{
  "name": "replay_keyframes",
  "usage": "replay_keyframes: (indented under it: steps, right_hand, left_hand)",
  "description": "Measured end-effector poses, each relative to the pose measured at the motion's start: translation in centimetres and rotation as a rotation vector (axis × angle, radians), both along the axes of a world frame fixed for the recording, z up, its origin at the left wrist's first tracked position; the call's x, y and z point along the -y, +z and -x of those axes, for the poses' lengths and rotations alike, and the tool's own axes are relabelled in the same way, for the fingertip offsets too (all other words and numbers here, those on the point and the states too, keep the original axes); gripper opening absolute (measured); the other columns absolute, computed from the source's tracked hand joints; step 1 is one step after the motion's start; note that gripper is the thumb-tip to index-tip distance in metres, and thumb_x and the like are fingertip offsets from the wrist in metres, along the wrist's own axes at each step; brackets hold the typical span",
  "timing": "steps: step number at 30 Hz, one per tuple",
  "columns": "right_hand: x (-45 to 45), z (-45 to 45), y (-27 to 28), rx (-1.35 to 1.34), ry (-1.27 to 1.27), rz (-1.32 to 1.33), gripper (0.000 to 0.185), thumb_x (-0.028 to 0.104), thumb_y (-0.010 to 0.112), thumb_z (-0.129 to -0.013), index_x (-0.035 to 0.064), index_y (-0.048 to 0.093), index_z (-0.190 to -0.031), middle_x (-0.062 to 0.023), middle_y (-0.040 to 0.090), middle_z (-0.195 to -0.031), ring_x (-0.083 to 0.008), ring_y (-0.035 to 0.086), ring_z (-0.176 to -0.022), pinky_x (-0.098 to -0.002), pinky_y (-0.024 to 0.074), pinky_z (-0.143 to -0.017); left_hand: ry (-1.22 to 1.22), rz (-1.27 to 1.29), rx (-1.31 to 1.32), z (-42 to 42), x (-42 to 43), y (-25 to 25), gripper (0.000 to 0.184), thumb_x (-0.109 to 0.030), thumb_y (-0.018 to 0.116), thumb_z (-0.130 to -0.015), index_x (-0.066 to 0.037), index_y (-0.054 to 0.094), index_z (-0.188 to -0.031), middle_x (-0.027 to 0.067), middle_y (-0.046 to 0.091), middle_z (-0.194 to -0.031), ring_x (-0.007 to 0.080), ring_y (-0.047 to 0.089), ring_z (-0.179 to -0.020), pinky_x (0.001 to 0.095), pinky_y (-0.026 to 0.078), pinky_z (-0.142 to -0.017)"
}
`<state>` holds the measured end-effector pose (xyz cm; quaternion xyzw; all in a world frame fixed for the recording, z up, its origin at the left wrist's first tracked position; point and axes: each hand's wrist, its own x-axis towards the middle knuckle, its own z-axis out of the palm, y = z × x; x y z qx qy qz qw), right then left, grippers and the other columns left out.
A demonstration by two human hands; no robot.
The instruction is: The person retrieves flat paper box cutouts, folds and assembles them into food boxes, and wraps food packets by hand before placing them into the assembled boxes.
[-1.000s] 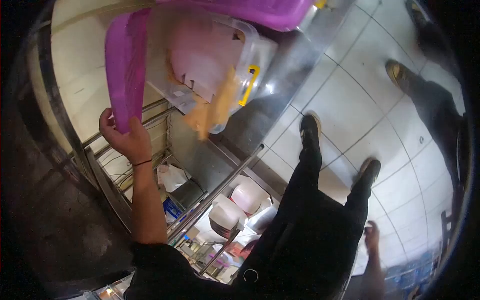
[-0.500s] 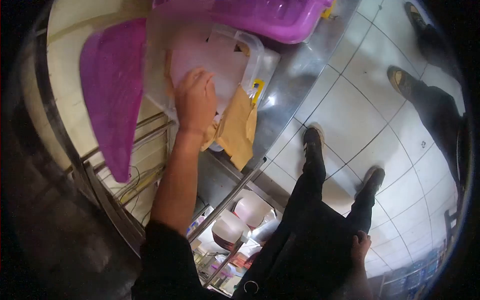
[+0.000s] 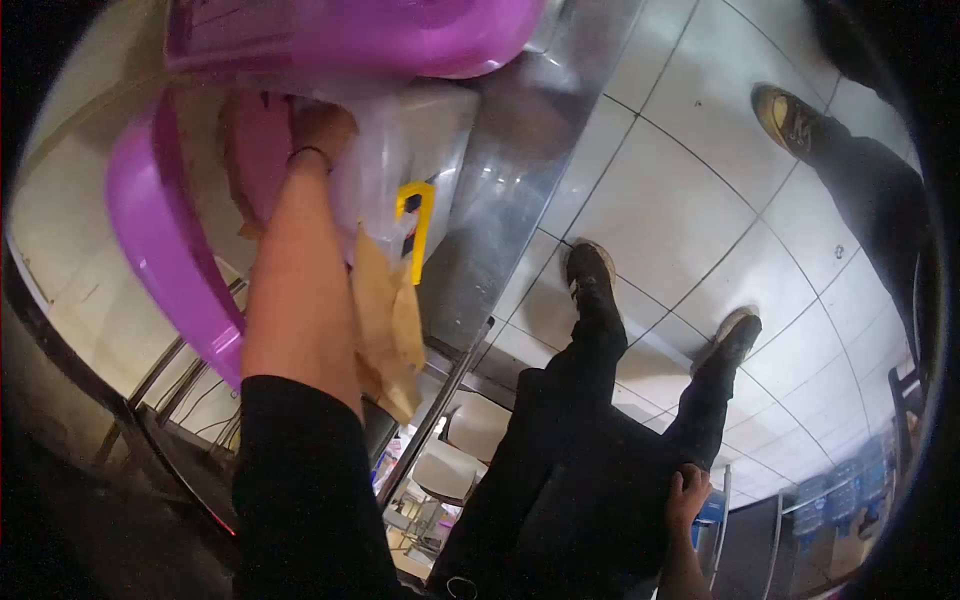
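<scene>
My left hand (image 3: pixel 325 132) reaches down inside a clear plastic box (image 3: pixel 375 150) with a yellow clip (image 3: pixel 424 230). A dark band circles the wrist. The fingers are hidden, so what they touch does not show. Pinkish contents edged with torn brown paper (image 3: pixel 250 160) lie beside the hand. A piece of brown paper (image 3: pixel 385 325) hangs over the near side of the box, next to my forearm. To the left, a purple plastic lid (image 3: pixel 150 240) stands tilted. My right hand (image 3: pixel 688 492) hangs by my thigh, fingers loosely bent and apart, holding nothing visible.
Another purple container (image 3: pixel 400 35) is beyond the box on the metal counter (image 3: pixel 500 170). Below the counter are metal rails (image 3: pixel 430 430) and stacked pale containers (image 3: pixel 450 468). Another person's shoe (image 3: pixel 795 120) stands on the tiled floor (image 3: pixel 700 190) at right. Water bottles (image 3: pixel 830 500) are at lower right.
My left hand has gone from resting on top of the box's contents to deep inside it. The view has shifted, and the purple lid appears at a different angle.
</scene>
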<state>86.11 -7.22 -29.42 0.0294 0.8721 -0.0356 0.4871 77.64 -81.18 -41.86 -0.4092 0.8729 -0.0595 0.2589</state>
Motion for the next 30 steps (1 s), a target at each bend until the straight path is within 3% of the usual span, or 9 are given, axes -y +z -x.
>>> replay_keyframes:
  steps: [11, 17, 23, 30]
  right_hand:
    - [1.0, 0.2, -1.1, -0.026, -0.054, 0.007, 0.018, 0.016, 0.059, -0.071, 0.0062, 0.056, -0.086, -0.0136, 0.051, -0.089, -0.033, 0.046, -0.09, -0.0423, 0.0344, -0.081]
    - [2.0, 0.7, -1.1, -0.022, -0.083, -0.03, 0.016, 0.015, 0.057, -0.074, 0.0052, 0.056, -0.086, -0.0133, 0.052, -0.091, -0.032, 0.046, -0.09, -0.0412, 0.0353, -0.081]
    - [1.9, 0.9, -0.8, -0.003, -0.075, -0.022, 0.022, 0.014, 0.06, -0.072, 0.0042, 0.056, -0.092, -0.0147, 0.051, -0.092, -0.0338, 0.046, -0.091, -0.042, 0.0363, -0.082]
    - [-0.2, -0.3, -1.6, -0.073, -0.027, -0.001, 0.024, 0.017, 0.06, -0.072, 0.0045, 0.056, -0.092, -0.0151, 0.05, -0.092, -0.0342, 0.047, -0.091, -0.0431, 0.0372, -0.082]
  left_hand:
    - [-0.031, -0.007, -0.106, -2.0, 5.0, -0.1, 0.055, -0.036, 0.047, -0.081, -0.001, 0.041, -0.124, 0.0174, 0.04, -0.127, 0.0305, 0.039, -0.118, 0.0366, 0.029, -0.099]
    - [-0.158, 0.202, -0.31, -2.2, 4.8, -1.3, 0.057, -0.036, 0.042, -0.084, -0.001, 0.036, -0.128, 0.0174, 0.033, -0.134, 0.0295, 0.033, -0.123, 0.0362, 0.025, -0.103]
    - [-0.272, -0.102, -0.063, -2.7, 11.0, 0.7, 0.062, -0.04, 0.035, -0.087, -0.003, 0.023, -0.136, 0.0166, 0.021, -0.142, 0.0297, 0.022, -0.13, 0.0348, 0.018, -0.107]
    - [0.02, -0.141, -0.014, 2.1, 1.8, 3.1, 0.07, -0.045, 0.041, -0.084, -0.003, 0.021, -0.136, 0.0153, 0.017, -0.143, 0.0282, 0.021, -0.13, 0.0361, 0.021, -0.106]
